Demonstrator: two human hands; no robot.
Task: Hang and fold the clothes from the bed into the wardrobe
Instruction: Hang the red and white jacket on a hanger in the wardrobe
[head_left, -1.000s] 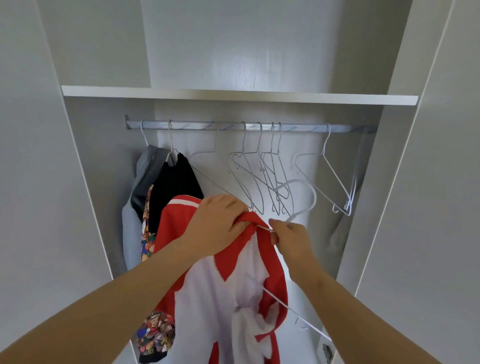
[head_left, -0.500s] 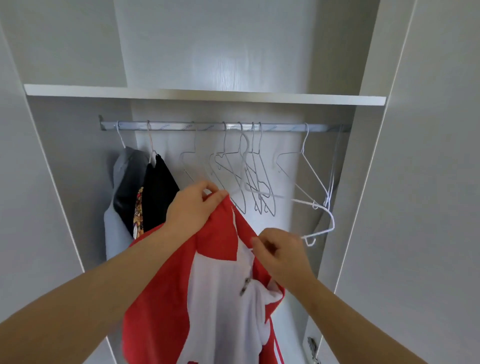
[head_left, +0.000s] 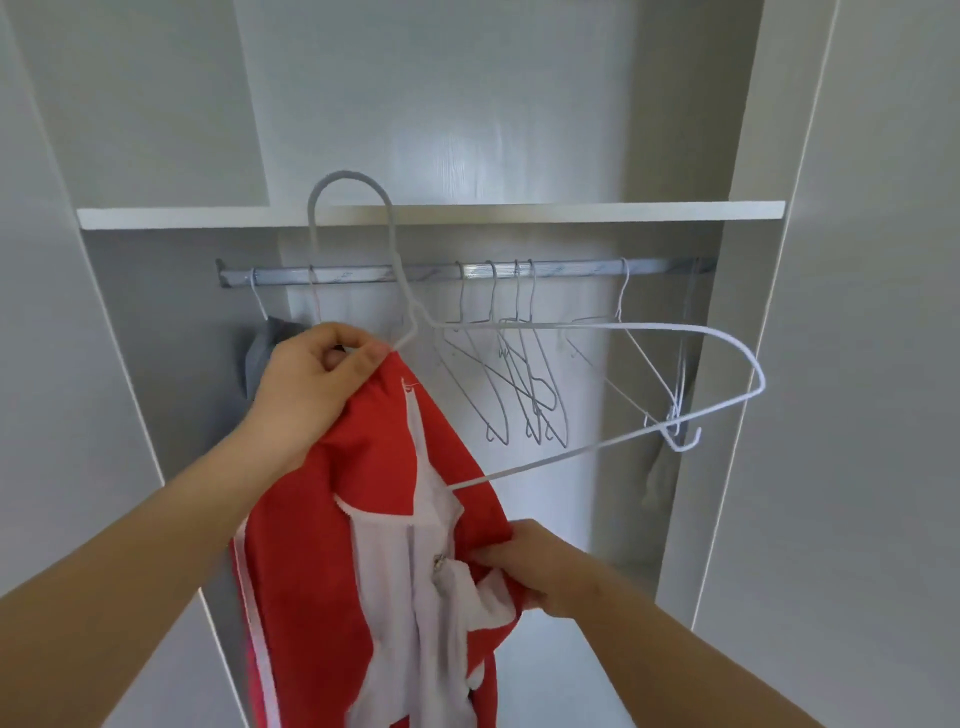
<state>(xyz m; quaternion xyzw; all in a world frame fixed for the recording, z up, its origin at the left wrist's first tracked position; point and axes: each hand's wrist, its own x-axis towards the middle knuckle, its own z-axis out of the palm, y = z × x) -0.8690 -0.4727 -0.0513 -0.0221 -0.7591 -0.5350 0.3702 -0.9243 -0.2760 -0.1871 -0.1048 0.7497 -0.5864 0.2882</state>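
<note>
Left hand (head_left: 311, 387) holds hanger (head_left: 345, 175), right hand (head_left: 545, 569) jacket (head_left: 322, 545)

A red and white garment (head_left: 322, 545) hangs crumpled before the open wardrobe (head_left: 519, 212), one shoulder threaded on a white wire hanger (head_left: 597, 325); the hanger's hook points up, its other arm bare, reaching right

Brightness: even, soft light is seen throughout; nothing is lost in dark.
Source: none is shown; the back panel (head_left: 467, 130) is lit from the front.
Glare: a pale sheen is laid on that panel at 12 o'clock; glints are seen on the rail (head_left: 478, 271).
Shadows: soft shade is cast under the shelf (head_left: 571, 212).
Sharpness: all is rendered slightly soft, the raised hanger (head_left: 597, 326) included.
Colour: the red garment (head_left: 363, 519) is shown vivid.
Distortion: the side panels (head_left: 857, 364) are splayed toward 3 and 9 o'clock.
</note>
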